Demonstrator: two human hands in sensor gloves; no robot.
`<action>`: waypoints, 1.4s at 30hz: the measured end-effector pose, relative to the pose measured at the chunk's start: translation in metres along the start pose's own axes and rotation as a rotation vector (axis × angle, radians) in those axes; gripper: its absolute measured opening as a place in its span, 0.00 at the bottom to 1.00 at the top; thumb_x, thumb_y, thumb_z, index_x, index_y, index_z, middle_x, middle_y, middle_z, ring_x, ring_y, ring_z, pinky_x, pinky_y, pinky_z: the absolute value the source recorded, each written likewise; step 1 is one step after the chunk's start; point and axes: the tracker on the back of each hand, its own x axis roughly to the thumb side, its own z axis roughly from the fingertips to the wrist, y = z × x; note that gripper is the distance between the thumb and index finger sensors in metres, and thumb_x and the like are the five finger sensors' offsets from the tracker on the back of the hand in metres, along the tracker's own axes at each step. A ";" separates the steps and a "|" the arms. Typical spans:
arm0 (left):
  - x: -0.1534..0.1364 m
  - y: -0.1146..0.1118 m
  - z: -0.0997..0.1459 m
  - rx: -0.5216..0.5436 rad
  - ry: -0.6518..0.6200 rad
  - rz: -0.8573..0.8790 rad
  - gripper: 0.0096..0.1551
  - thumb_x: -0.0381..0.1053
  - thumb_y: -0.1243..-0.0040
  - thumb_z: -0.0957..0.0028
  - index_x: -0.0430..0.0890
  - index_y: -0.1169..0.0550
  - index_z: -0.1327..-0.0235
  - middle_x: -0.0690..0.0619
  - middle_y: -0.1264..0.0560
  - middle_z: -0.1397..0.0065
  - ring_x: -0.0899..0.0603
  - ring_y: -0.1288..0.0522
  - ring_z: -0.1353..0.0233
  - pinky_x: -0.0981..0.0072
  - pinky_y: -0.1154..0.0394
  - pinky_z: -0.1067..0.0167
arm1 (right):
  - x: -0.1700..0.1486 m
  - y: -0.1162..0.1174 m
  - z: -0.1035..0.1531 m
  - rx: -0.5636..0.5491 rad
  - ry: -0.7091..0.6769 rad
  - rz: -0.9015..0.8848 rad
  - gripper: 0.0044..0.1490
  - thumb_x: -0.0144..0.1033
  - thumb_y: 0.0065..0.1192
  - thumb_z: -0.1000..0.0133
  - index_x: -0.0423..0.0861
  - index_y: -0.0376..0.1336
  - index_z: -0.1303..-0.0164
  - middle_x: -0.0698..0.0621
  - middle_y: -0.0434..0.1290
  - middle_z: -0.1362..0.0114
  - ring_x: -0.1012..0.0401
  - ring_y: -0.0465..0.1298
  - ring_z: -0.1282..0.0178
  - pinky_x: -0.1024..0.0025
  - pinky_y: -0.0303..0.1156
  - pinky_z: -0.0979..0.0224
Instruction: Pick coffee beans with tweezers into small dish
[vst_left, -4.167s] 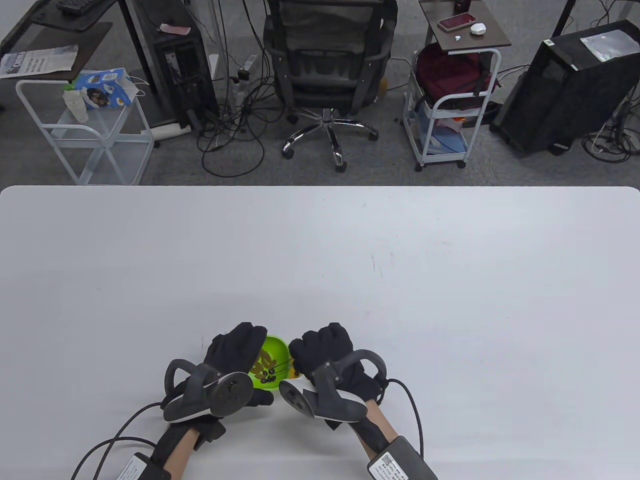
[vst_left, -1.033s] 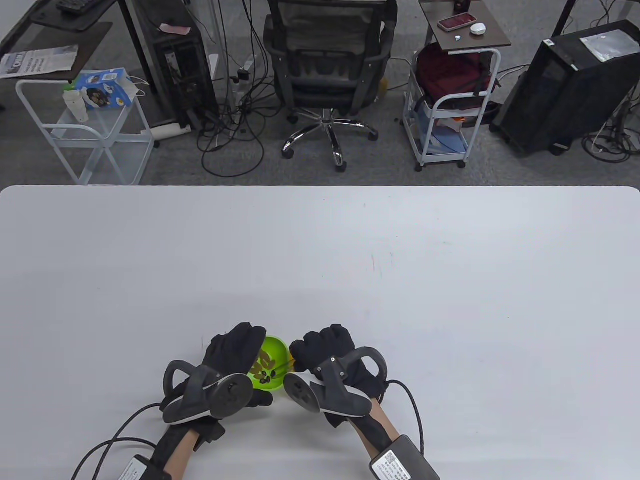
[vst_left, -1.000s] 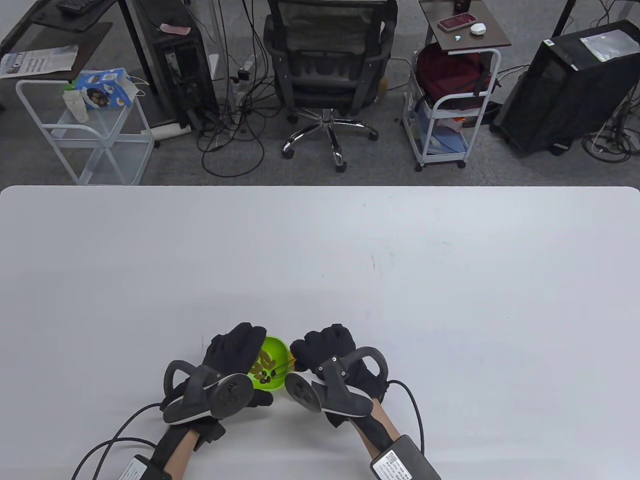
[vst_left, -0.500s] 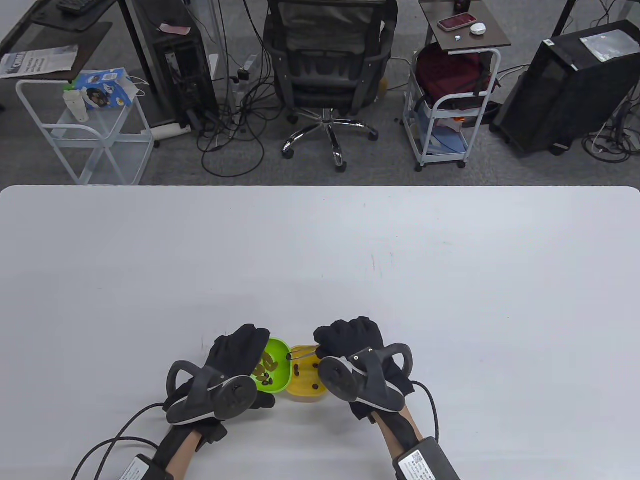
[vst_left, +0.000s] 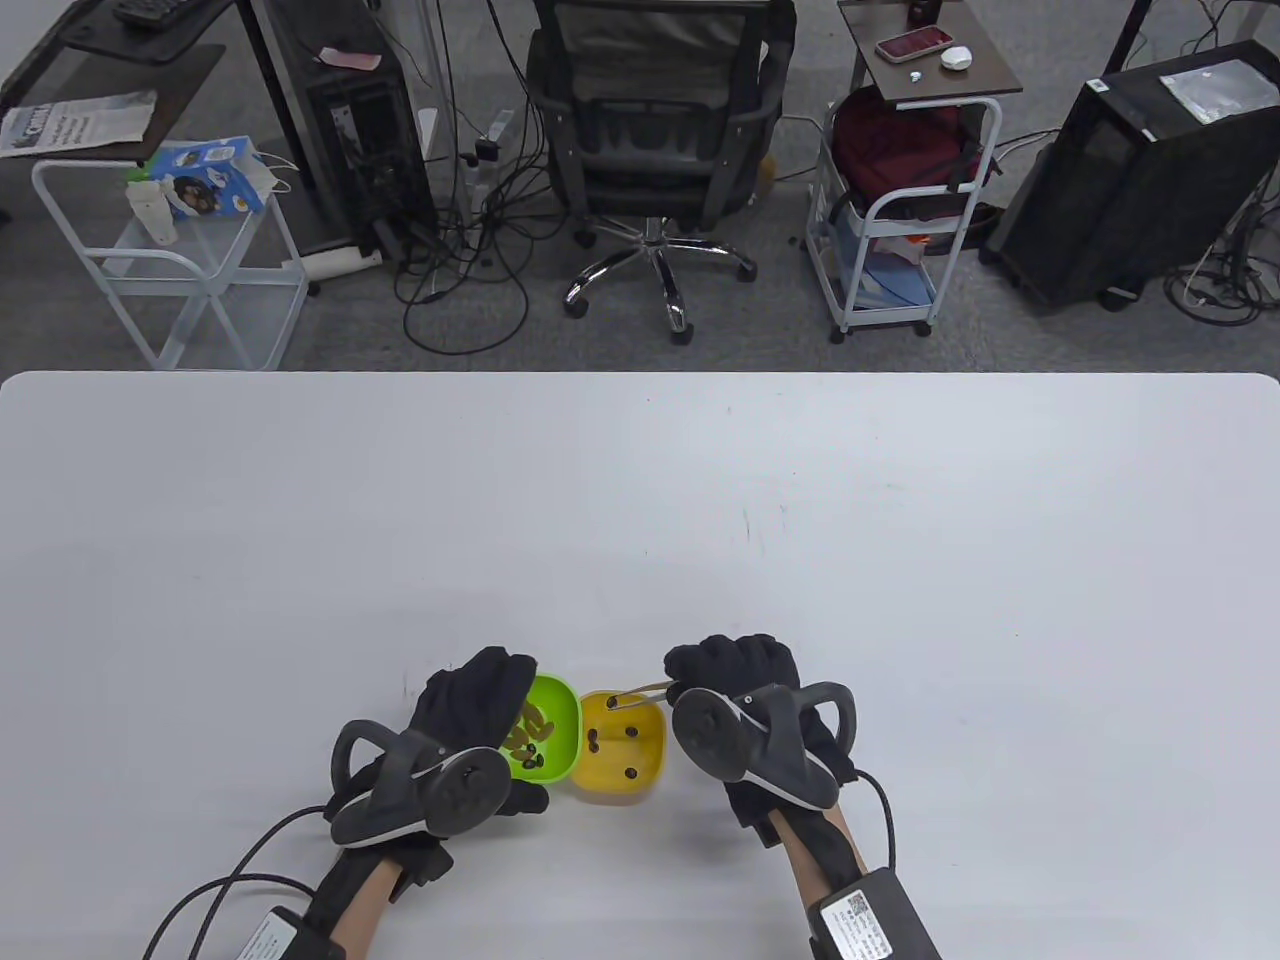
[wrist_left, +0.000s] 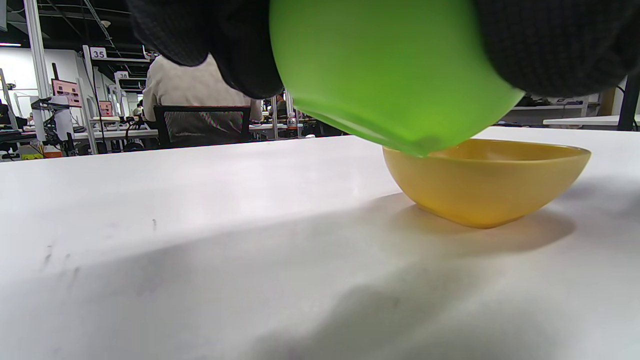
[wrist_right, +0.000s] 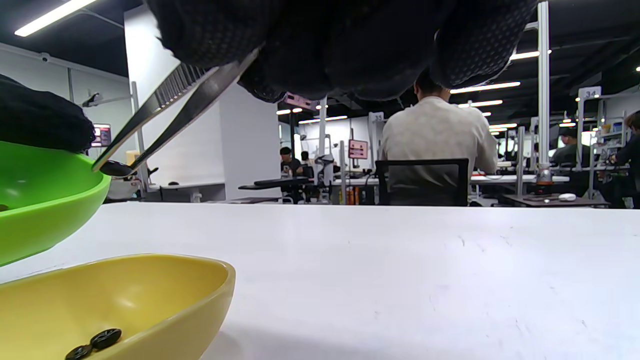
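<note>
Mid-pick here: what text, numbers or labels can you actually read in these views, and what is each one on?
"35": sign on a background rack, left wrist view.
"34": sign on a background post, right wrist view.
Newspaper, blue box, wrist QR label: print too small to read.
</note>
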 end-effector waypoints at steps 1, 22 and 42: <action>0.000 0.000 0.000 0.002 0.001 0.002 0.71 0.73 0.36 0.67 0.34 0.38 0.14 0.30 0.37 0.14 0.31 0.24 0.22 0.33 0.29 0.26 | 0.000 0.000 0.000 0.001 0.000 -0.001 0.27 0.45 0.54 0.50 0.54 0.67 0.40 0.57 0.76 0.46 0.59 0.79 0.51 0.43 0.68 0.22; -0.001 0.000 0.000 0.002 -0.002 0.000 0.71 0.74 0.36 0.67 0.34 0.38 0.14 0.30 0.37 0.14 0.31 0.24 0.22 0.33 0.29 0.26 | 0.047 0.008 0.003 -0.017 -0.176 0.008 0.27 0.45 0.56 0.50 0.53 0.67 0.40 0.57 0.76 0.47 0.59 0.79 0.53 0.44 0.69 0.23; 0.001 0.001 0.000 0.012 -0.008 -0.003 0.71 0.74 0.36 0.67 0.34 0.38 0.14 0.30 0.37 0.14 0.31 0.24 0.22 0.33 0.29 0.26 | 0.067 0.020 0.000 0.029 -0.225 0.084 0.27 0.45 0.56 0.50 0.53 0.67 0.40 0.57 0.76 0.47 0.58 0.79 0.52 0.44 0.69 0.23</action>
